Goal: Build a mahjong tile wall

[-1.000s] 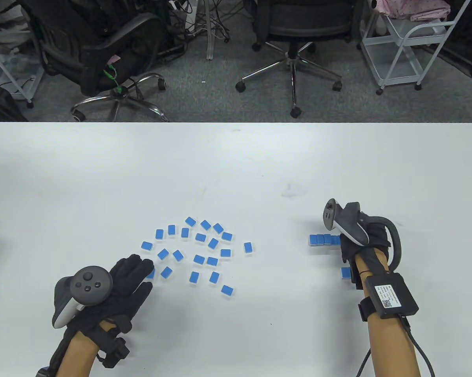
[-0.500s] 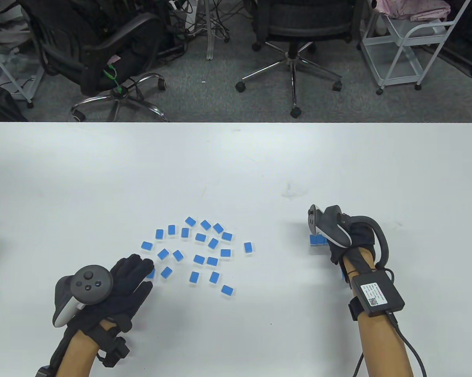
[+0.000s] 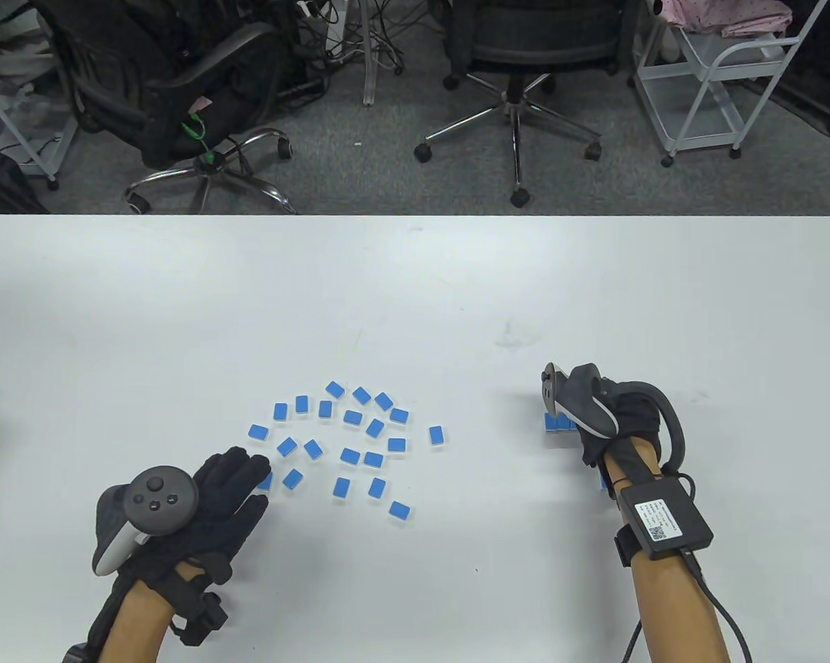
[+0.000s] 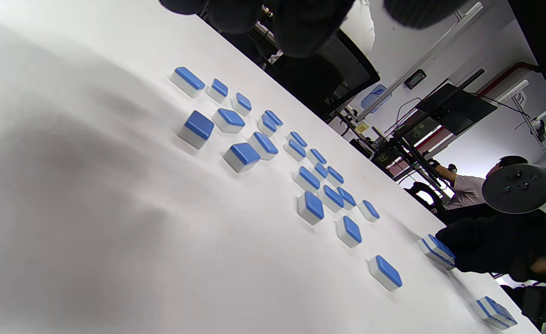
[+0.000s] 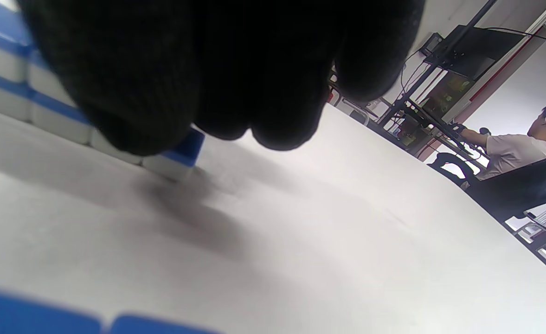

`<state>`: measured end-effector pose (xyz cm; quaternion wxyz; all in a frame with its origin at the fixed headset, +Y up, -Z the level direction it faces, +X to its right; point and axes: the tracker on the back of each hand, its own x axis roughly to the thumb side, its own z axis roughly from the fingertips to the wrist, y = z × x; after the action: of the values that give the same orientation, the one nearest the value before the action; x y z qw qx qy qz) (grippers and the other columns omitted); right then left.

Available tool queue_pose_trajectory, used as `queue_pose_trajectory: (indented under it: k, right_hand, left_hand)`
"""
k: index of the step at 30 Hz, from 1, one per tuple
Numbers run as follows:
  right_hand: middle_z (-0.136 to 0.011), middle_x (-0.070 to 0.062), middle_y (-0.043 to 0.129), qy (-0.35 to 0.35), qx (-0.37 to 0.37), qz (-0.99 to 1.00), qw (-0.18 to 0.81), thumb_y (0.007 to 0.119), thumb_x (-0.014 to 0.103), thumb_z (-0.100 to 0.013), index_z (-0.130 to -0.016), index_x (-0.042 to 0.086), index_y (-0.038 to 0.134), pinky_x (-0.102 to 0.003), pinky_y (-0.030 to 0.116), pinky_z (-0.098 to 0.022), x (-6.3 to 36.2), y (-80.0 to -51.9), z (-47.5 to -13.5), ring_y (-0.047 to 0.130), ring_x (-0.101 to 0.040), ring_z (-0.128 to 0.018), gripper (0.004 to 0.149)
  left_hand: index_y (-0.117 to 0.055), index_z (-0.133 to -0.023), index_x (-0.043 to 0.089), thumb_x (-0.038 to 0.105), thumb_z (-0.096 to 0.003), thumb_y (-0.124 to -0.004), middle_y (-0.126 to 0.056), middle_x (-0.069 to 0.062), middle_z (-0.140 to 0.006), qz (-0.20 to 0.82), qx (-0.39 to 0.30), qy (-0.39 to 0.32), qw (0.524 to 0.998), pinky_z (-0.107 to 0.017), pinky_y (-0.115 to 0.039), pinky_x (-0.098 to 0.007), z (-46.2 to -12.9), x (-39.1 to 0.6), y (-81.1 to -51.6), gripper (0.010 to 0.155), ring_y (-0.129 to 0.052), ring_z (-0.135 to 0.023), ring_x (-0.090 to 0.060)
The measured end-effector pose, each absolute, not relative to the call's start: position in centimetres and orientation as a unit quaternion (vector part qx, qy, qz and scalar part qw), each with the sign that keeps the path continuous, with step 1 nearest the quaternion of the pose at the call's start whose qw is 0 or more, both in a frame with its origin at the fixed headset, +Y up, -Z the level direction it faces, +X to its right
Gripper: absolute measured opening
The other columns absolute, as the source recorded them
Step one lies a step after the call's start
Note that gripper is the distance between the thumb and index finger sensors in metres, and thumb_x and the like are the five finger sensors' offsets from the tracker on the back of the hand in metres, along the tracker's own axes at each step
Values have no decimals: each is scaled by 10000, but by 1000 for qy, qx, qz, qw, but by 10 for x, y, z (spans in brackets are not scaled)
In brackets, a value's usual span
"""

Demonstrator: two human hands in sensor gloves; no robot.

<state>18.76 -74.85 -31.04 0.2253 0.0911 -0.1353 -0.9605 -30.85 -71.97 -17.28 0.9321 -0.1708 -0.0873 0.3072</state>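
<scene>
At the near edge of the white counter (image 3: 415, 290), a person's gloved left hand (image 3: 232, 487) lies flat with fingers straight, its grip relaxed and holding nothing, fingertips touching the nearest tile of a loose scatter of blue-backed mahjong tiles (image 3: 349, 438). To the right, the right hand (image 3: 605, 431) bends over one end of the started tile wall (image 3: 556, 421), where the right wrist view shows two tiers of tiles; its fingers curl over the end tile, but whether they pinch it or merely press cannot be told. A further stacked pair (image 4: 494, 313) sits close to the right forearm.

The tiles look small, rigid and smooth-sided, likely light enough to slide at a nudge and unlikely to break. Each is probably best pinched across its two short sides, or several pushed together along the row. A stacked wall may topple if knocked from the end.

Nothing lies between scatter and wall. Beyond the counter stand office chairs (image 3: 518, 41) and a white trolley (image 3: 719, 76), well apart from the work.
</scene>
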Motion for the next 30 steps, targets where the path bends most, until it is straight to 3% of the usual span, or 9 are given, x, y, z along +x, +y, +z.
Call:
queue_pose_trajectory:
  k: [12,16,20,27,30]
  right_hand:
    - [-857,56,877,-127,76,-961,234,926,401,-285,-873,328,709,-523,684,-711,184,-742,-306,930,-214,-751,631]
    - [-867,42,863,-73,23,-970,230,899,433,-289,-886,319,694,-524,690,-701,151,-719,-297,927,-222,-744,641]
    - [-838,43,888,-64,-57,-979,184,876,450,-298,-880,314,706,-518,712,-678,97,-711,-289,945,-218,-711,621]
    - [-894,31,841,-97,-125,-969,189,845,492,-294,-945,316,592,-519,709,-682,19,-742,-285,932,-224,-738,721]
    - [-862,46,872,-114,-122,-966,198,849,464,-319,-925,329,625,-516,717,-675,2,-757,-289,949,-218,-715,660]
  left_hand:
    - [-466,-1132,331,619,-504,-534,-298,-37,-1219,307,-169,-88,932,-769,-261,-666,-172,-309,-719,694,-255,-1126,-360]
    - [-466,-1133,328,619,-504,-534,-298,-38,-1219,307,-171,-87,932,-769,-260,-666,-173,-309,-720,696,-254,-1126,-359]
    - [-467,-1132,330,618,-504,-534,-300,-38,-1218,306,-172,-89,932,-769,-262,-666,-172,-308,-721,694,-256,-1126,-359]
    - [-468,-1133,329,619,-504,-534,-298,-35,-1219,307,-167,-88,933,-770,-260,-666,-169,-311,-719,695,-256,-1127,-358]
    - [-466,-1129,334,619,-504,-534,-298,-37,-1219,309,-167,-88,932,-769,-260,-666,-169,-311,-719,690,-253,-1126,-359]
